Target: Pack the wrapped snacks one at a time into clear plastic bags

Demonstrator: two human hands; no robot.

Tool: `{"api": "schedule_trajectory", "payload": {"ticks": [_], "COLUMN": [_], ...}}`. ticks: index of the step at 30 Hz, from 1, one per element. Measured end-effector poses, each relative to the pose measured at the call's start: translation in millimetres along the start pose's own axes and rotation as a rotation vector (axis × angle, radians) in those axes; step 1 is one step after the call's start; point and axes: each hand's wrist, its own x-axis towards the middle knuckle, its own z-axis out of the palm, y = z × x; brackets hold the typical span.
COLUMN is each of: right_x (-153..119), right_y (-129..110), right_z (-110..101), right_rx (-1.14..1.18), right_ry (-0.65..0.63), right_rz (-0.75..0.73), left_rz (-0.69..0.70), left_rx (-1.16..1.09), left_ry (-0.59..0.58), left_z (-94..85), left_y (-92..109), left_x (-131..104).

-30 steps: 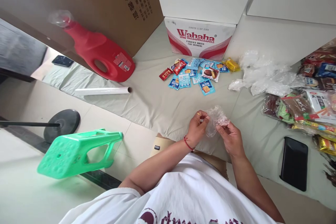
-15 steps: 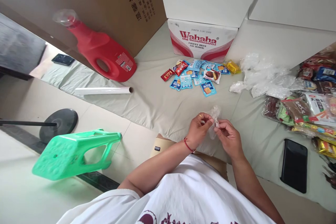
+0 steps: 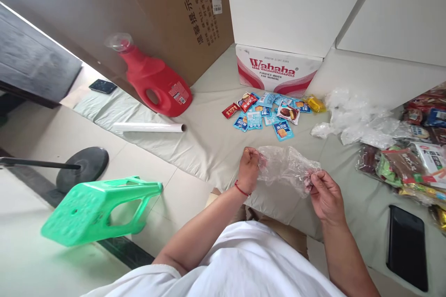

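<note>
A clear plastic bag (image 3: 287,167) is stretched out above the cloth-covered surface. My left hand (image 3: 249,169), with a red string at the wrist, pinches its left end. The bag's right end is gripped between the thumb and fingers of my right hand (image 3: 325,192). Beyond the bag lies a pile of small blue and red snack packets (image 3: 254,119), with a yellow packet (image 3: 314,104) at its right. A heap of crumpled clear bags (image 3: 362,118) lies to the right of the pile.
A Wahaba-style red and white carton marked Wahaha (image 3: 275,72) stands behind the packets. At left are a red jug (image 3: 156,83), a white roll (image 3: 149,127) and a green stool (image 3: 101,209). More snacks (image 3: 400,162) and a black phone (image 3: 407,247) lie at right.
My hands have moved apart, and the bunched plastic between them is now spread wide. The whole view has shifted slightly.
</note>
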Motion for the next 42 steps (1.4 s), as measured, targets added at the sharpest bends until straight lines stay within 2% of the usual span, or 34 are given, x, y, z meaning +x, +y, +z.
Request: {"api": "schedule_trajectory", "payload": {"ticks": [4, 8, 11, 12, 13, 15, 17, 18, 19, 22, 23, 25, 27, 30, 33, 37, 39, 42], "right_x": [1.7, 8.3, 16.8, 18.8, 19.8, 17.2, 8.6, 3.0, -2.7, -14.7, -16.1, -15.4, -11.6, -3.8, 2.9, 4.0, 0.4, -7.2], "right_y": [-6.6, -16.7, -23.4, -25.0, -26.2, -27.2, -24.3, -20.6, -15.2, 9.5, 18.8, 33.9, 40.2, 32.5, 18.7, 13.7, 16.3, 21.8], "right_z": [-8.4, -34.6, -59.5, -65.6, -69.5, -68.5, -54.7, -43.5, -30.0, 15.7, 30.1, 53.9, 68.9, 75.4, 68.2, 54.7, 53.3, 60.2], "right_rx": [-0.048, -0.156, -0.359, -0.461, -0.583, -0.832, -0.959, -0.971, -0.961, -1.015, -1.063, -1.129, -1.131, -1.034, -0.91, -0.833, -0.859, -0.978], "right_ry": [0.018, 0.049, 0.053, 0.089, 0.159, 0.377, 0.533, 0.512, 0.427, -0.034, -0.147, -0.274, -0.337, -0.423, -0.493, -0.411, -0.379, -0.385], "right_rz": [0.027, 0.008, 0.008, -0.024, -0.093, -0.33, -0.556, -0.622, -0.669, -0.801, -0.84, -0.886, -0.88, -0.82, -0.682, -0.521, -0.564, -0.724], "left_rz": [0.134, 0.105, 0.052, 0.041, 0.033, 0.017, -0.008, -0.021, -0.03, -0.036, -0.037, -0.033, -0.012, 0.03, 0.05, 0.031, -0.002, -0.033], "left_rx": [0.167, 0.199, 0.2, 0.205, 0.212, 0.212, 0.178, 0.158, 0.141, 0.114, 0.106, 0.091, 0.087, 0.103, 0.104, 0.068, 0.044, 0.002], "left_ry": [0.065, 0.055, -0.006, -0.022, -0.027, -0.013, 0.014, 0.022, 0.027, 0.038, 0.038, 0.025, 0.009, 0.001, 0.017, 0.051, 0.064, 0.06], "left_z": [-14.7, -26.6, -31.2, -31.8, -32.0, -31.3, -29.5, -28.2, -26.7, -21.2, -19.3, -15.9, -13.9, -14.3, -16.7, -17.5, -15.9, -11.5], "left_y": [-1.7, -1.8, -5.1, -6.8, -8.6, -11.5, -12.9, -13.0, -12.9, -12.4, -12.5, -13.1, -14.4, -16.9, -19.8, -22.3, -22.0, -19.8], "left_x": [14.6, 26.6, 32.8, 34.0, 34.9, 35.8, 35.9, 35.8, 35.3, 31.9, 30.0, 25.7, 21.5, 18.0, 17.7, 18.4, 18.0, 16.6]}}
